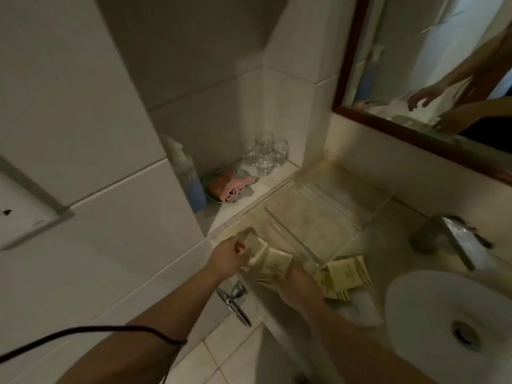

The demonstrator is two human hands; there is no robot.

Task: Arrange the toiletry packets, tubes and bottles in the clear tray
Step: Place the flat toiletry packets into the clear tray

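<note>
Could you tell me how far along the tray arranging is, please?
Nothing looks done: the tray seems empty. In hand: the left hand grips a packet, and the right hand touches a second packet, its grip hidden. Left: both of these and the loose packets beside the sink must go into the tray.

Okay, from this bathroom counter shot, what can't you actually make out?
Print on the packets: head view, blurred and too small to read.
Stack under the right hand: the hand covers it; count and grip unclear.
Clear tray: transparent, smeared by motion blur; contents uncertain.
Sink: cut off by the right edge.
</note>
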